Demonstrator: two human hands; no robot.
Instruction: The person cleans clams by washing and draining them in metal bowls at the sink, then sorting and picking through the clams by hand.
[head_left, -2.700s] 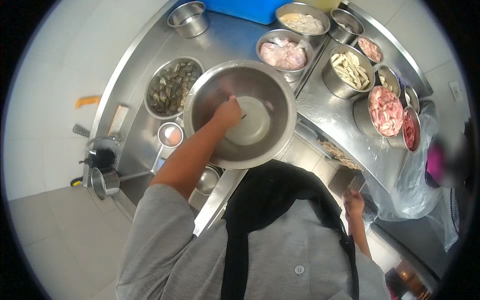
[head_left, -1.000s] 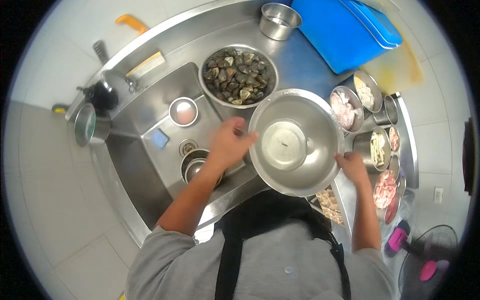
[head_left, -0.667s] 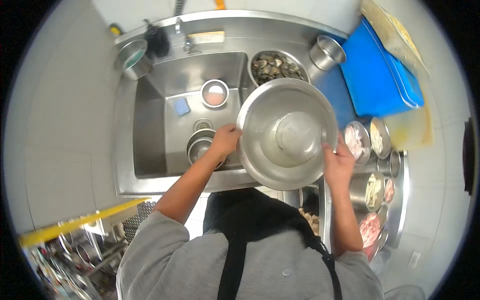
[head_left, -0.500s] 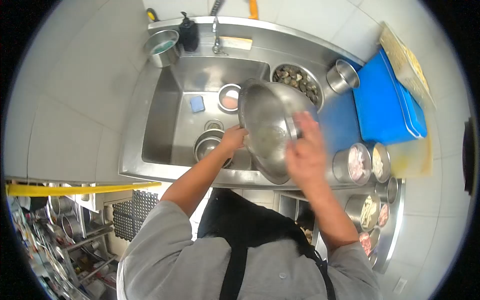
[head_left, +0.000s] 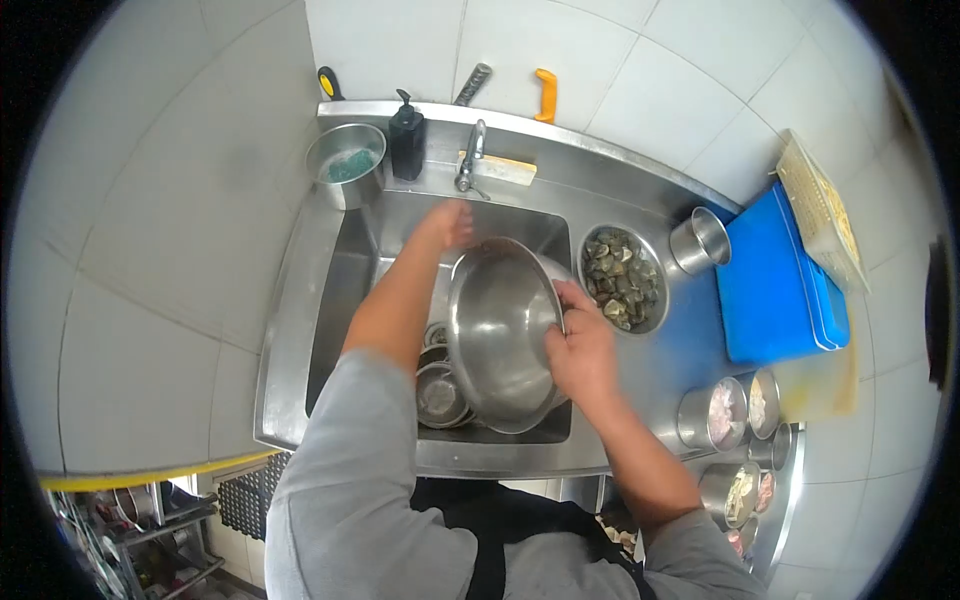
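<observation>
A large steel mixing bowl (head_left: 505, 335) is tilted on its side over the sink (head_left: 340, 290), its inside facing left. My right hand (head_left: 583, 345) is closed on the bowl's right rim, thumb and fingers around the edge. Past the bowl's upper left, my left hand (head_left: 450, 222) hangs over the back of the sink, just below the faucet (head_left: 470, 160). Its fingers are blurred and partly turned away. Smaller steel bowls (head_left: 440, 395) sit on the sink floor, partly covered by the large bowl.
A round bowl of shellfish (head_left: 622, 280) stands right of the sink, with a steel pot (head_left: 700, 241) and blue cooler (head_left: 765, 290) beyond. Several food containers (head_left: 712, 415) line the right side. A soap pump bottle (head_left: 407, 140) and steel pot (head_left: 346, 165) occupy the back left.
My left hand has let go of the large bowl and moved up toward the faucet. My right hand now grips the bowl's rim. The camera view has shifted, showing more wall.
</observation>
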